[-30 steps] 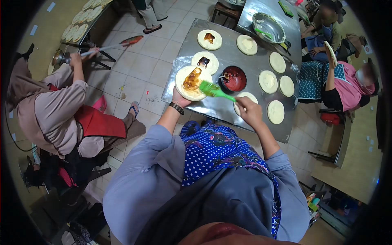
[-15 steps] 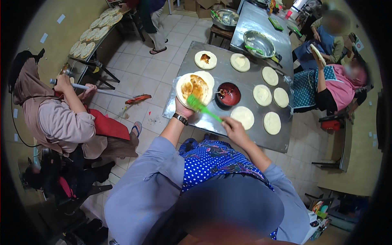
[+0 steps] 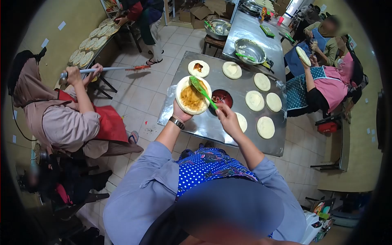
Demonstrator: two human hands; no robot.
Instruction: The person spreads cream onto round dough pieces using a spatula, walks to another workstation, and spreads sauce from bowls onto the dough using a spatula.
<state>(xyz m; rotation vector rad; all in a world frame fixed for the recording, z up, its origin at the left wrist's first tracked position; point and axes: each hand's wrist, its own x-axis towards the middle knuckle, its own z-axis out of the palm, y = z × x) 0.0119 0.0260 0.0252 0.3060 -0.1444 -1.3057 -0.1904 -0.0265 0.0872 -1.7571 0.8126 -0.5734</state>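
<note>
My left hand holds a round pizza base from below, above the near-left part of the metal table. Orange-brown sauce covers its middle, with a pale rim around it. The fingers under the base are hidden. My right hand grips the handle of a green spatula, its head over the upper part of the sauced base. A dark bowl with red sauce stands on the table just behind the right hand. Nearby, another base with a dark sauce patch lies on the table.
Several plain bases lie across the metal table. Beyond it are a steel bowl and a longer table. At left, a person holds a long-handled tool. Another person at right holds a base.
The spatula head has moved up over the base, and the sauce now covers more of its middle. The person at left has raised the long-handled tool.
</note>
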